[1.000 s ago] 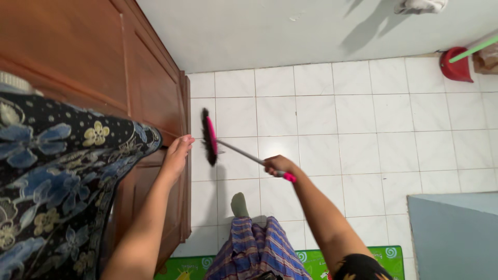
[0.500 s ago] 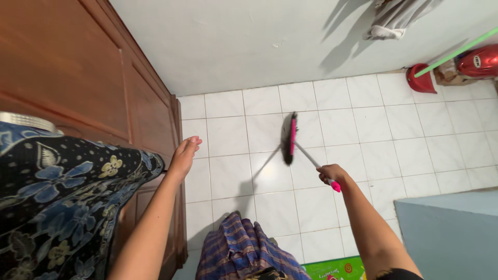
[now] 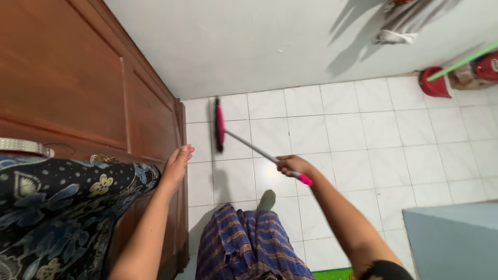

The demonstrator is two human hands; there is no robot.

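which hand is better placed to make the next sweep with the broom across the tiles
Right. The right hand already has its grip on the broom near the pink handle end, with the head over the white floor tiles. The left hand is open, resting against the wooden door.

The broom head [image 3: 219, 126] is smearing into a blur, so its bristles aren't readable. The green pole [image 3: 461, 61] is running off the right edge, and the hanging cloth [image 3: 397, 26] is getting cropped up top.
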